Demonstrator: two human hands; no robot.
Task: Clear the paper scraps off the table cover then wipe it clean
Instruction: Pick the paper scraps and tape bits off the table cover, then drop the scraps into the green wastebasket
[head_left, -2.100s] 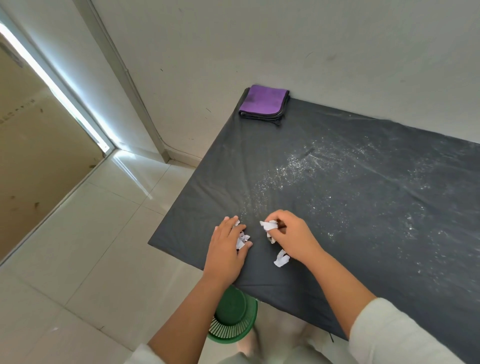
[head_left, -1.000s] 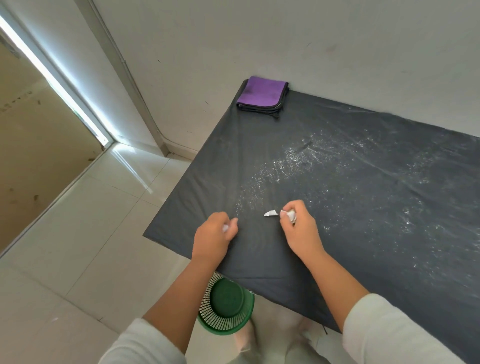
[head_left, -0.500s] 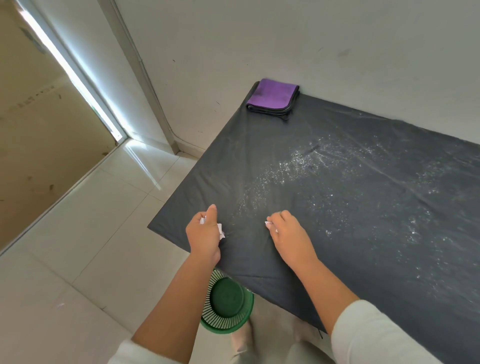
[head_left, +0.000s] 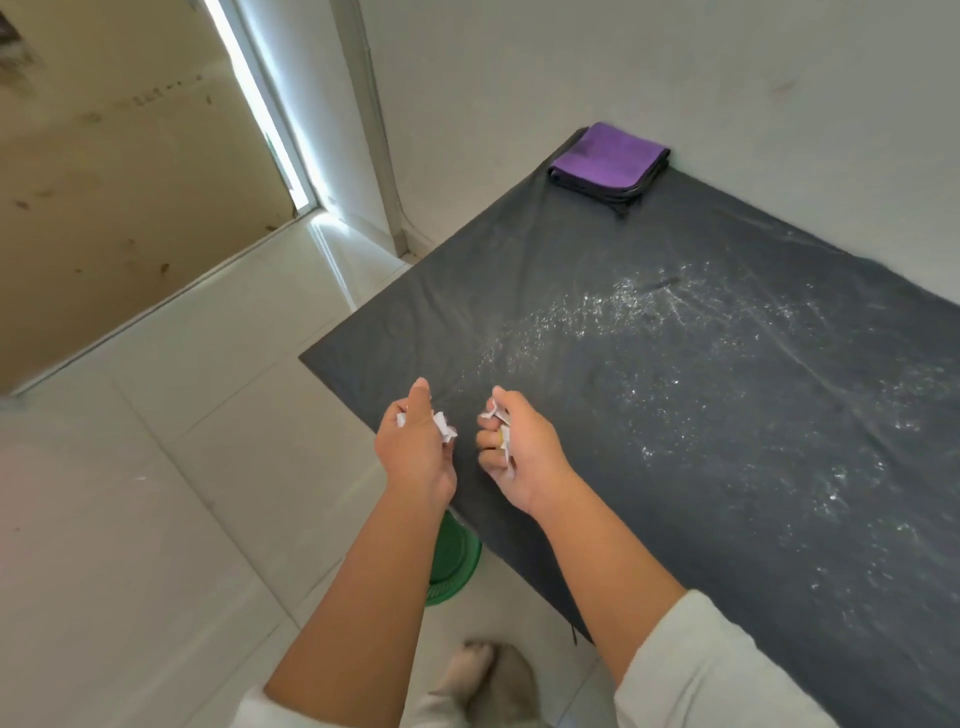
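A dark grey table cover (head_left: 675, 415) is dusted with white specks across its middle. My left hand (head_left: 415, 452) grips crumpled white paper scraps (head_left: 444, 423) near the cover's front left corner. My right hand (head_left: 519, 452) is curled round more white paper scraps (head_left: 501, 431) just above the cover's front edge. A folded purple cloth (head_left: 610, 158) lies at the far corner against the wall. No loose scraps show on the cover.
A green slotted bin (head_left: 452, 558) stands on the tiled floor under the table's front edge, partly hidden by my left forearm. My feet show at the bottom. A white wall runs behind the table, with a doorway at the left.
Both hands picked the scraps off the cover and lifted, drawing back toward the front edge with the paper held in them. The view has swung left.
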